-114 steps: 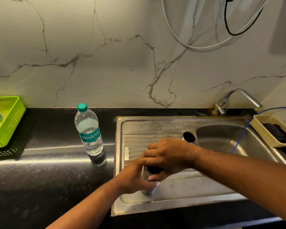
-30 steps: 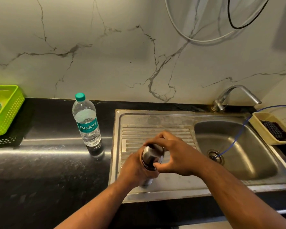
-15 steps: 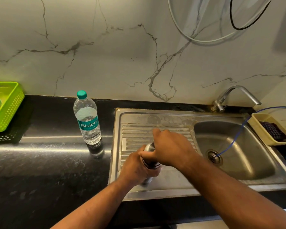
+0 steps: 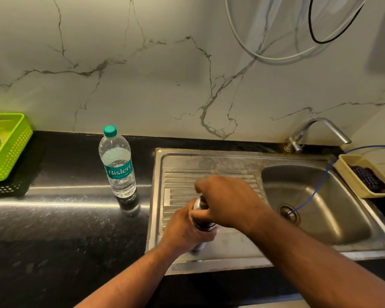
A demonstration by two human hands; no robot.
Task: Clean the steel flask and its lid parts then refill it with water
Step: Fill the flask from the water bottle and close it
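Head view, frame centre: left hand (image 4: 188,230) grasps flask (image 4: 200,225) body, right hand (image 4: 228,202) clamps lid; a slipping grip could tip the flask onto the drainboard (image 4: 209,165).

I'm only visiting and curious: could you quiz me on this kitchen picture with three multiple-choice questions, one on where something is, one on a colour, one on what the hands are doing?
1. Where does the bottle stand? A in the basket; B on the counter; C in the sink.
2. What colour is its cap? A white; B red; C green.
3. What are the hands doing? A both grip the flask; B one lifts the bottle; C both lie flat.
Answers: 1 B, it stands upright on the black counter. 2 C, the cap is green. 3 A, the left hand wraps the body and the right hand grips the top.
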